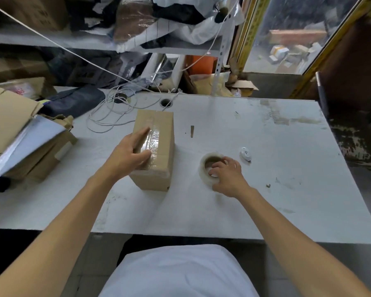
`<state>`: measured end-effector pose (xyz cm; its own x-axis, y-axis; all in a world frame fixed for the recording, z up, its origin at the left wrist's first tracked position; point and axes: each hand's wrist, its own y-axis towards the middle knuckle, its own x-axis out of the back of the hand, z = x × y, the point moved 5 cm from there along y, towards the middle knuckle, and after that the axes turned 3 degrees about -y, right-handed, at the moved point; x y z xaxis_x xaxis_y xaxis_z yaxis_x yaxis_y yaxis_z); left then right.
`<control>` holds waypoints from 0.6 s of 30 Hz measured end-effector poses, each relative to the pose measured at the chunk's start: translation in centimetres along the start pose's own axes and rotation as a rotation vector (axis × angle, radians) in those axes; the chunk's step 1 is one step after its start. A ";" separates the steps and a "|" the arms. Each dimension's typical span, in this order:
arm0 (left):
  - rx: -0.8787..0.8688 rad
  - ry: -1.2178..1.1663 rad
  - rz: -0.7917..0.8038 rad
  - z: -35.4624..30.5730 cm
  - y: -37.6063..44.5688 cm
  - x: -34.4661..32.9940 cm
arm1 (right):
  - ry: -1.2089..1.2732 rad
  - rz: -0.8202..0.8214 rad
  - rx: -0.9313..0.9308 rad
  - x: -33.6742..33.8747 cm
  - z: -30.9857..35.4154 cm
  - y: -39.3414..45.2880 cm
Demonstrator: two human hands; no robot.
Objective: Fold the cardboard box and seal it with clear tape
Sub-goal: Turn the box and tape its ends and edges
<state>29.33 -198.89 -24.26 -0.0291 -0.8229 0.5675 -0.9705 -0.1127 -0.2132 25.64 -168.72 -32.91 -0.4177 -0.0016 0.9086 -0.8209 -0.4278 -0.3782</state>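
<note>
A brown cardboard box (163,138) stands closed on the white table (266,189), left of centre. A strip of clear tape (153,136) runs along its top seam and over the near edge. My left hand (126,155) rests on the box's top and left side, fingers spread flat against the tape. To the right of the box, a roll of clear tape (206,168) lies flat on the table. My right hand (227,176) grips this roll, with fingertips inside its core and the thumb on the outer rim.
A pile of flattened cardboard and white mailers (19,136) fills the table's left side. White cable loops (114,112) lie behind the box. A small white round object (246,153) sits right of the roll. A cardboard sliver (192,131) lies mid-table. Cluttered shelves stand behind.
</note>
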 end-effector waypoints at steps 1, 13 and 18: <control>0.013 -0.005 -0.004 0.0 -0.2 -0.1 | -0.015 -0.016 -0.004 -0.2 0.3 0.1; -0.013 0.041 -0.080 -1.3 -0.9 -0.3 | 1.157 -0.277 -0.287 7.8 1.7 -1.1; -0.030 0.031 -0.068 -2.6 -0.8 -0.8 | 1.581 -0.261 -0.276 11.7 3.4 -2.1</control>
<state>29.47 -196.69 -22.44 0.0301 -0.7964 0.6040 -0.9773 -0.1502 -0.1494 23.79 -170.91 -20.89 -0.0815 0.9947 -0.0630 -0.8980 -0.1007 -0.4284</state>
